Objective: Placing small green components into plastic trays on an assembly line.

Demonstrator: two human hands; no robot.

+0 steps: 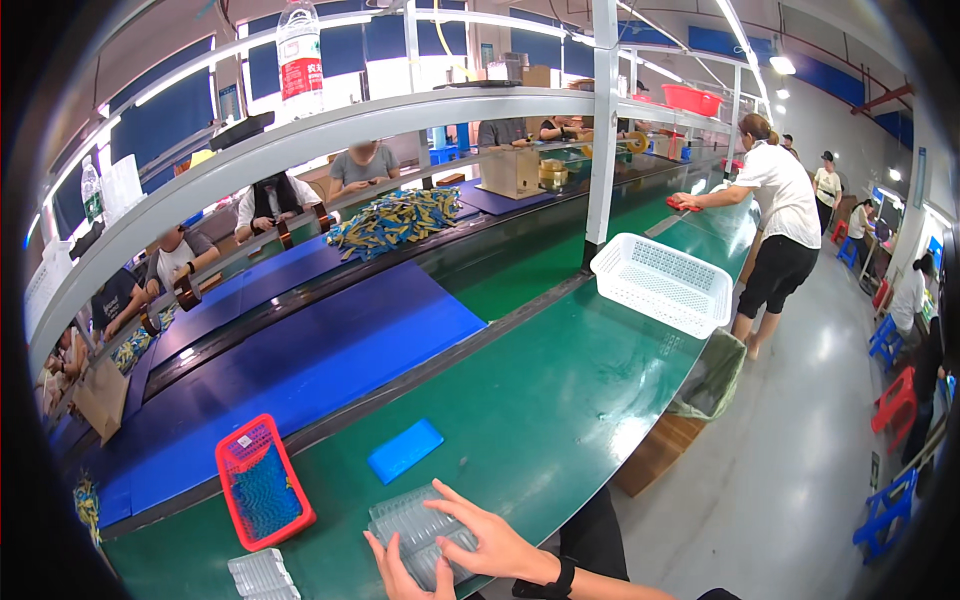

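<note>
On the green tabletop at the near edge, I have clear ribbed plastic trays (408,514) between my two hands. My left hand (408,578) grips their near left side, only its fingers and thumb showing. Across their right side lies my right hand (490,538), fingers curled over the plastic, a dark band on its wrist. Just beyond the trays is a flat blue rectangular block (405,451). To the left stands a red plastic basket (228,462) holding many small blue pieces. More clear ribbed trays (263,577) lie below the basket.
A white perforated basket (660,290) sits farther right by a grey post (602,130). Blue sheeting (330,340) covers the belt beyond the table. A heap of blue-and-yellow strips (395,220) lies before seated people. Someone in white (775,185) stands at the table's far right.
</note>
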